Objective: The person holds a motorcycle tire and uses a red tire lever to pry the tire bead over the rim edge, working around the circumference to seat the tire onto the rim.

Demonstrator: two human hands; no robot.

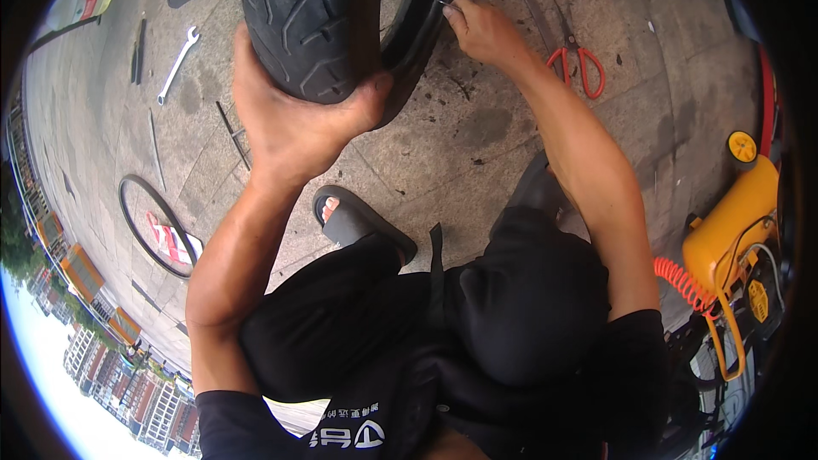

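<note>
A black treaded tyre [298, 25] stands upright at the top of the view, with its hollow inside showing on the right. My left hand [294, 123] wraps round its near tread from below, thumb toward the open side. Beside the tyre's right bead, my right hand [487, 31] is closed in a pinch. A thin, light-coloured tip [445, 3] sticks out of those fingers toward the bead; its kind is too small to tell. Red-handled scissors [577, 60] lie on the ground just right of my right hand.
On the paving at left lie a spanner [178, 66], thin dark rods [232, 136] and a black ring [128, 213] round a red-and-white packet [170, 238]. A yellow air compressor [724, 221] with a coiled orange hose [684, 284] stands at right. My sandalled foot [362, 226] is below the tyre.
</note>
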